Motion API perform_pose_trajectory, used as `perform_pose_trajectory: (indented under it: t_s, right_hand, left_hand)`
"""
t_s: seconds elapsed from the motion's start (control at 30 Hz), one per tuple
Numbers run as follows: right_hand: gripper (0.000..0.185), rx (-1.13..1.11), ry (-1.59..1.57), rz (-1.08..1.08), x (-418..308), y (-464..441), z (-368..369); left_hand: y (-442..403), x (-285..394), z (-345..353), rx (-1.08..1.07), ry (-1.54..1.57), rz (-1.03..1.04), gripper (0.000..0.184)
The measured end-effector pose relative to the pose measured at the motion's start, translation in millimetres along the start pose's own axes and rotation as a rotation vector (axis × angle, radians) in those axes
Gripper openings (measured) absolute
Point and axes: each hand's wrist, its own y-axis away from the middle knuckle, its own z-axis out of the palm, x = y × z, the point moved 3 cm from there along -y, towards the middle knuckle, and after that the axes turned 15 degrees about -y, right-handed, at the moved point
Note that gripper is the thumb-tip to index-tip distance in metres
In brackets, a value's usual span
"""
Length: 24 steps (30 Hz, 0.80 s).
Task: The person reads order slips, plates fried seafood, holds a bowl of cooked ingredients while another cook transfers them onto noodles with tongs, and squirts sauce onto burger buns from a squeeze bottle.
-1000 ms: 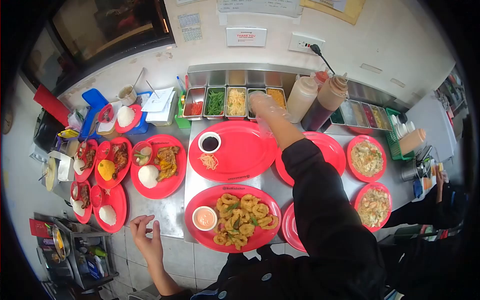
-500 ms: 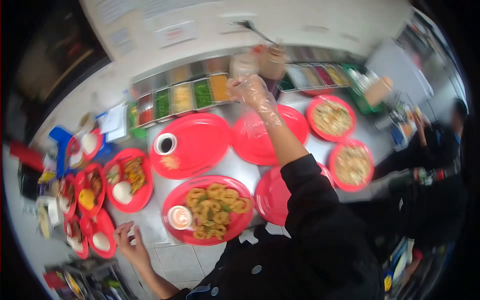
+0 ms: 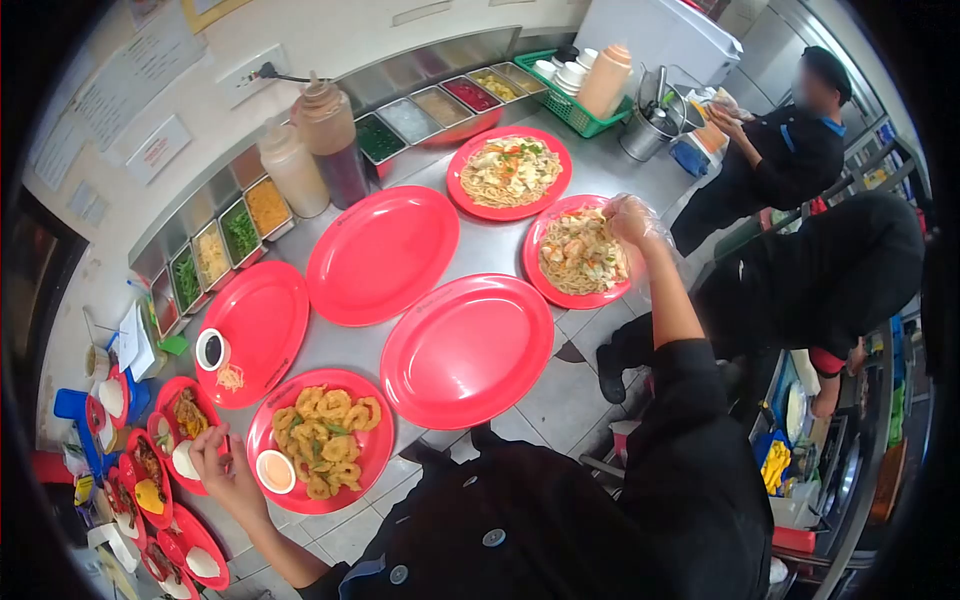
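Note:
My right hand (image 3: 632, 222), in a clear plastic glove, hangs over the right edge of a red plate of noodles (image 3: 582, 252) topped with pale pieces. Its fingers are pinched together, and whatever they hold is hidden. A second noodle plate (image 3: 509, 171) with green and orange bits on top lies just behind. My bare left hand (image 3: 226, 474) is held in the air at lower left, fingers apart and holding nothing. Beside it lies a red oval plate of fried rings (image 3: 325, 440) with a cup of orange-pink sauce (image 3: 276, 471).
Bare red platters (image 3: 470, 350) fill mid-counter; another holds a dark sauce cup (image 3: 212, 349). Topping pans (image 3: 240, 232) and squeeze bottles (image 3: 330, 145) line the back. Plates with rice (image 3: 203, 562) crowd the left. A co-worker (image 3: 785, 140) stands far right, another bends nearer (image 3: 815, 290).
My right hand has moved from the topping pans and bottles at the back to the nearer noodle plate. The view has turned right. My left hand stays low at left, with fingers apart.

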Motion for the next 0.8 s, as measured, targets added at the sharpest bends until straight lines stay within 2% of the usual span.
perform_pose_trajectory:
  t_s: [0.13,0.23,0.3,0.5,0.57,0.63,0.8]
  right_hand:
    - [0.014,0.167,0.101,0.036,19,-5,-14]
    - [0.013,0.129,0.055,0.063,30,-7,-18]
    - [0.012,-0.065,-0.201,0.043,61,-21,-2]
    - [0.012,-0.192,-0.233,0.090,-25,31,3]
    - [0.008,-0.178,-0.246,0.058,-27,33,7]
    - [0.012,-0.123,-0.033,-0.045,-20,29,6]
    - [0.012,0.021,-0.024,-0.153,-1,20,-4]
  left_hand:
    - [2,14,1,0.010,-0.006,0.033,0.015]
    - [5,17,0,0.012,0.006,0.029,0.016]
    - [6,18,-1,0.019,-0.014,0.045,0.016]
    - [9,21,3,0.019,-0.002,0.058,0.015]
    - [9,23,3,0.012,0.006,0.051,0.015]
    - [9,22,1,0.020,0.015,0.050,0.015]
    - [12,18,-2,0.030,0.011,0.062,0.015]
